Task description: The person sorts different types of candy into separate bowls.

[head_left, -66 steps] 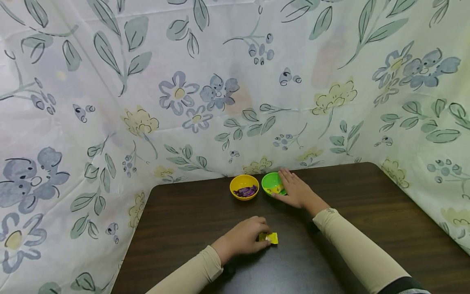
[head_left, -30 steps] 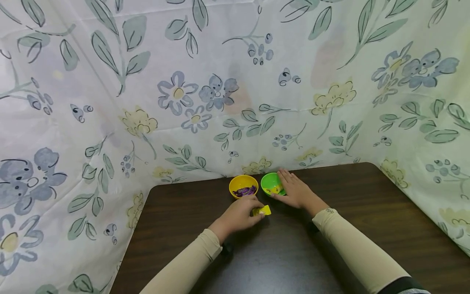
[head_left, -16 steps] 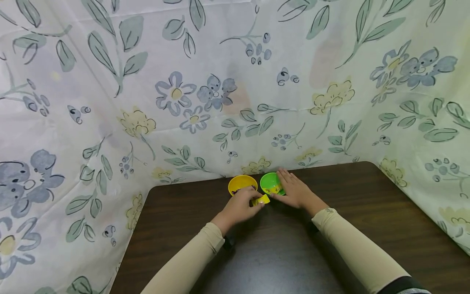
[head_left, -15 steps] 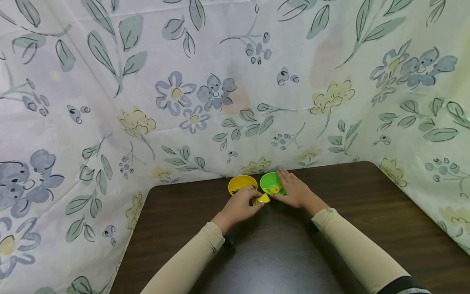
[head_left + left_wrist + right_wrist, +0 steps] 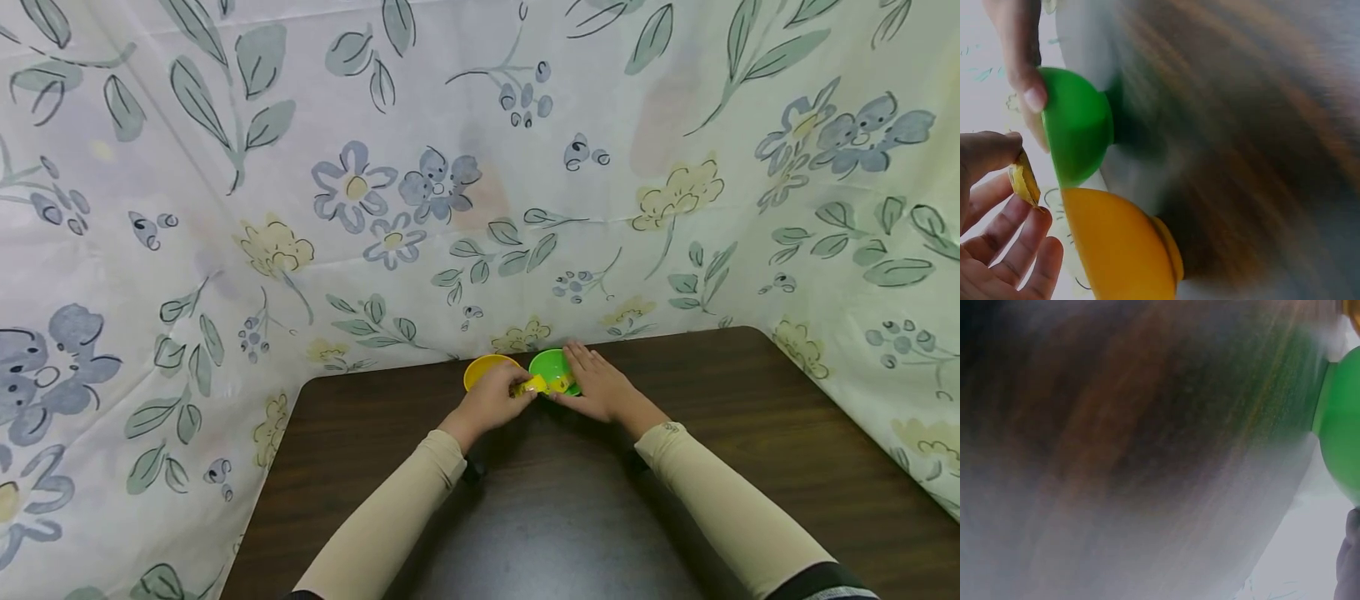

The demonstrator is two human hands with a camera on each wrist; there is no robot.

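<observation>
My left hand (image 5: 491, 397) pinches a yellow-wrapped candy (image 5: 531, 386) between thumb and fingers, near the close rim of the green bowl (image 5: 548, 360). In the left wrist view the candy (image 5: 1024, 179) is above the rims of both bowls, level with where they meet. My right hand (image 5: 606, 390) rests against the right side of the green bowl, fingers straight and thumb along its near rim. Something yellow (image 5: 561, 383) lies inside that bowl. Left of it stands the yellow bowl (image 5: 480, 367), partly behind my left hand, its contents hidden.
Both bowls stand side by side at the back of a dark brown wooden table (image 5: 360, 467). A white curtain (image 5: 420, 292) printed with flowers and leaves hangs directly behind the table's far edge and along both sides.
My left hand has picked up the yellow candy from the table and carried it forward to the green bowl. Its path now covers the purple candies in the yellow bowl. My right hand has stayed put.
</observation>
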